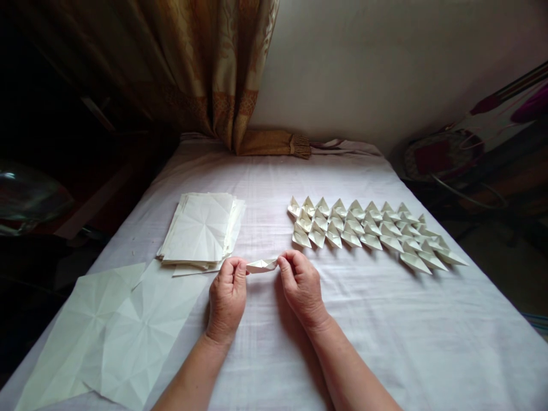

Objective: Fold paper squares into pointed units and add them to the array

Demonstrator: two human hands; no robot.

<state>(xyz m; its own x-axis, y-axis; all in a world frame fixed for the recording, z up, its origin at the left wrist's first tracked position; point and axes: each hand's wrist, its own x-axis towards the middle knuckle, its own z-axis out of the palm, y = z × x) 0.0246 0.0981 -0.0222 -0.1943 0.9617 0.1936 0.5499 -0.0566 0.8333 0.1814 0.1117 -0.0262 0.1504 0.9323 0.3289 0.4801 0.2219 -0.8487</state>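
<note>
Between my two hands a small white folded paper boat (262, 266) is held by its two ends. My left hand (229, 297) pinches the left tip between thumb and fingers. At the other tip, my right hand (302, 288) grips in the same way. Rows of finished-looking paper boats (353, 225) stand close together on the cloth, just beyond my right hand. A stack of creased paper sheets (199, 228) lies beyond my left hand. Nearer and further left, several loose sheets with star-shaped creases (143, 325) overlap one another.
A pale sheet (428, 342) covers the bed-like surface. Gold curtains (226, 68) hang at the back against a plain wall (363, 68). A patterned red item (443, 155) is off the right edge, and a dim, shiny rounded object (29, 194) is at the far left.
</note>
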